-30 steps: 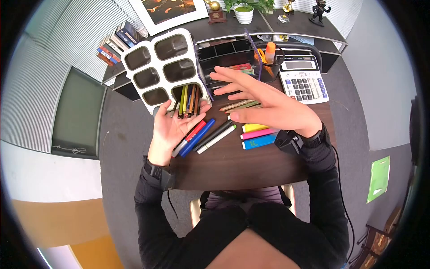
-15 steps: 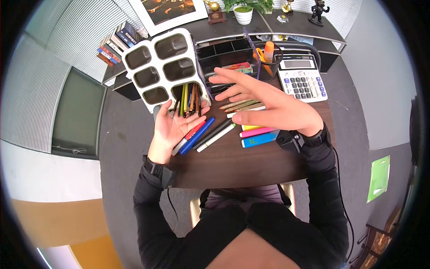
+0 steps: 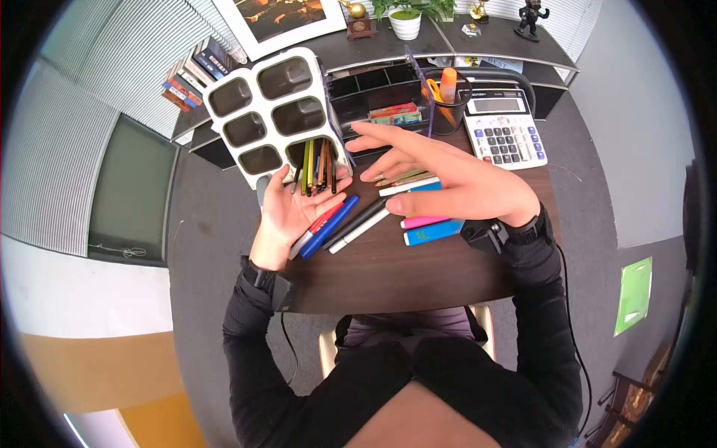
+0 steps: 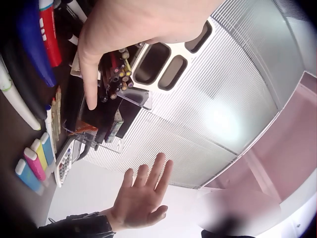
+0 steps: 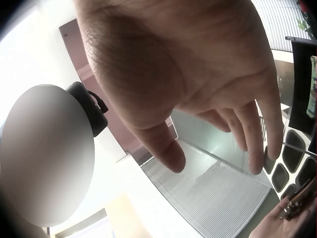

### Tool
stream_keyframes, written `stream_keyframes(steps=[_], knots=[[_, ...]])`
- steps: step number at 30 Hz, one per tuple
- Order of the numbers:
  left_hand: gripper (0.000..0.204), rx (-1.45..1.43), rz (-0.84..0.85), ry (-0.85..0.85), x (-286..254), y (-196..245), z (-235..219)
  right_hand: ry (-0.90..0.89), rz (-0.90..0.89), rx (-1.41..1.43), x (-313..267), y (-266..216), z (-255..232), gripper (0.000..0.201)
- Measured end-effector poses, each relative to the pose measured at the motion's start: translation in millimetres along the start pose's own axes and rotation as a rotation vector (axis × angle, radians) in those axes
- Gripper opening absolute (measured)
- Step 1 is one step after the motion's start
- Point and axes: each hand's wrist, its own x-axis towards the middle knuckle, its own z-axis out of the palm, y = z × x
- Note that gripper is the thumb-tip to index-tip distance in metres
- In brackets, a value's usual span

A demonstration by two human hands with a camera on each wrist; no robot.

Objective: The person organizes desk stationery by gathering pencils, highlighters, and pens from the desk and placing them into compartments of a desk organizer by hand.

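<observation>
Two hands (image 3: pixel 287 216) spread, one six-compartment white organizer (image 3: pixel 261 104), several pencils (image 3: pixel 319 173), four highlighters (image 4: pixel 33 159)

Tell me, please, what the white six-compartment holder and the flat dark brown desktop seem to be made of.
Holder: probably plastic, smooth and uniformly white, with moulded-looking rounded openings. Desktop: perhaps wood or wood-look laminate, satin, with faint streaky grain.

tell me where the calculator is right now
In the head view, the calculator is on the right side of the desk, toward the back, immediately right of the black pen cup.
</observation>
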Motion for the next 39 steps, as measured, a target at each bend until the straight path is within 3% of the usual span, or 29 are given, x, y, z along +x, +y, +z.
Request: stream_keyframes(steps=[4,6,12,15,20,22,29,32,35,36,38,39], knots=[[0.069,-0.109,-0.041,-0.014,4,-3,2,0.000,-0.024,-0.025,-1,-1,-1,0.078],[0.068,-0.069,0.036,0.125,-1,-11,9,-0.002,-0.034,-0.013,-2,-2,-4,0.078],[0.061,-0.071,0.095,0.092,-10,-2,19,0.000,0.003,0.031,-1,-1,-6,0.077],[0.056,0.090,0.074,0.124,-3,-6,6,-0.021,-0.008,0.013,-1,-3,-7,0.077],[0.050,0.117,0.040,0.181,6,-5,11,-0.034,-0.022,-0.033,-2,-5,-6,0.076],[0.048,0.364,0.100,0.256,9,-2,13,-0.043,-0.022,-0.033,-2,-5,-6,0.076],[0.052,0.346,0.081,0.218,1,-3,9,-0.047,-0.055,-0.041,-1,-5,-11,0.073],[0.053,0.129,0.043,0.200,-6,-12,9,-0.066,-0.022,-0.069,-3,-10,-16,0.072],[0.058,0.272,-0.035,0.082,-12,-21,3,-0.044,-0.030,-0.069,-4,-13,-18,0.069],[0.058,0.271,-0.035,0.084,-12,-20,2,-0.040,-0.024,-0.057,-4,-13,-17,0.069],[0.055,0.532,0.007,0.076,-14,-19,6,-0.020,-0.039,-0.053,-4,-12,-14,0.069],[0.051,0.458,0.005,0.093,-15,-16,7,0.004,-0.057,-0.056,-3,-11,-13,0.068]])
